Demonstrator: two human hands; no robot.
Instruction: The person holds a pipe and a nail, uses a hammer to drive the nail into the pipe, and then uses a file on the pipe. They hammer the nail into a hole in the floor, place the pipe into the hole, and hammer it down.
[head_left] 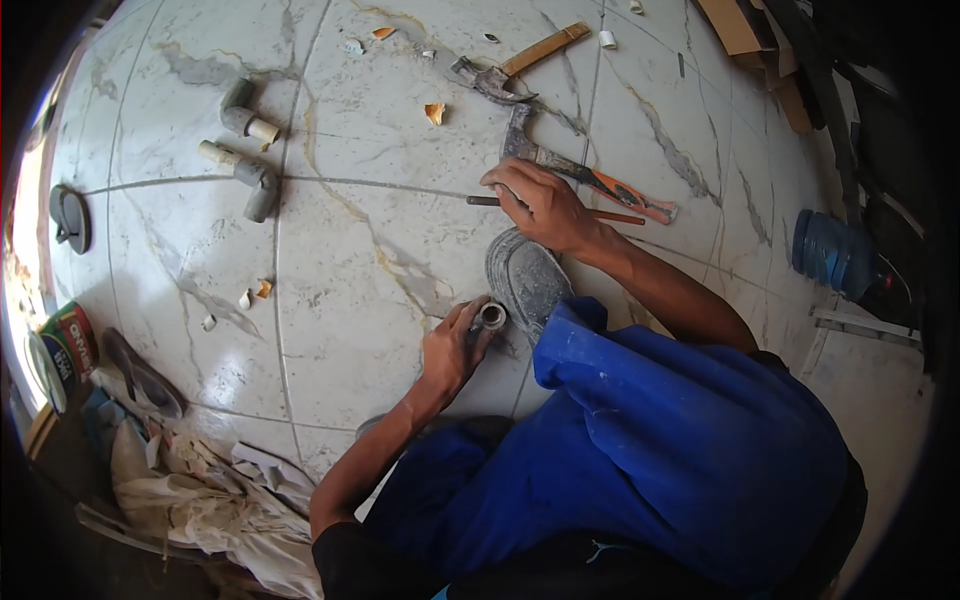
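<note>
My left hand (455,347) is closed around a short grey pipe fitting (492,316), whose round open end faces up beside my shoe (527,280). My right hand (545,207) has its fingers curled over a thin metal rod (617,217), dark at one end and reddish-brown at the other; the rod's middle is hidden under the hand. Just beyond that hand lies a hammer (560,162) with an orange and black handle. A second hammer (488,78) with a wooden handle rests above it.
Two grey pipe elbows (239,108) (262,190) with pale pipe stubs lie at the upper left. Broken shards (434,113) dot the marble-look tiles. Sandals (143,372), a can (70,350) and crumpled sacking (215,510) sit left; a blue water bottle (835,253) and cardboard (735,25) are right.
</note>
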